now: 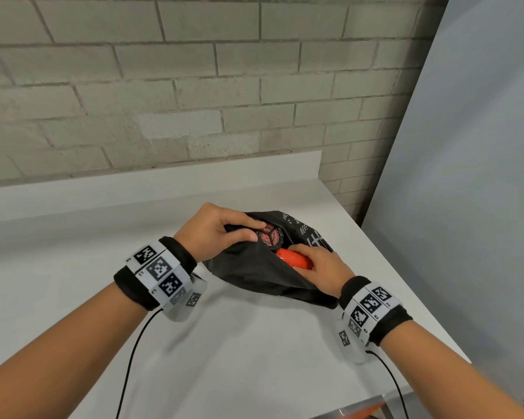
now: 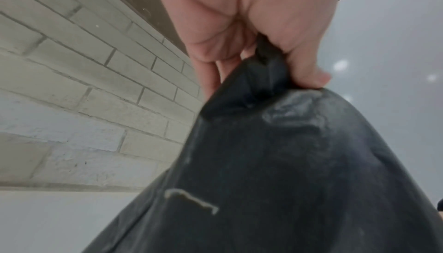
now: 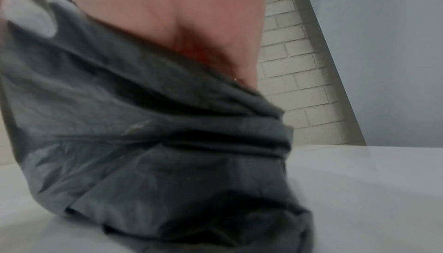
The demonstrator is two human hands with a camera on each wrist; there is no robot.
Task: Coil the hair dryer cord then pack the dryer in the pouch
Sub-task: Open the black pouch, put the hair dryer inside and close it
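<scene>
A black fabric pouch [image 1: 254, 273] with white print lies on the white table [image 1: 254, 358]. The orange hair dryer [image 1: 294, 257] sits partly inside its mouth, with the round black rear grille [image 1: 270, 235] facing up. My left hand [image 1: 224, 234] pinches the pouch's rim and holds it up, which the left wrist view shows as bunched black fabric [image 2: 266, 79] between thumb and fingers. My right hand [image 1: 318, 264] grips the orange handle at the opening. The cord is hidden. In the right wrist view the pouch [image 3: 155, 143] fills the frame, with an orange sliver [image 3: 196, 52] under the palm.
A grey brick wall [image 1: 194, 86] runs behind the table's raised back ledge [image 1: 164, 179]. A pale panel [image 1: 466, 176] stands to the right, beyond the table's right edge. An orange-and-metal object [image 1: 366, 411] shows at the bottom edge.
</scene>
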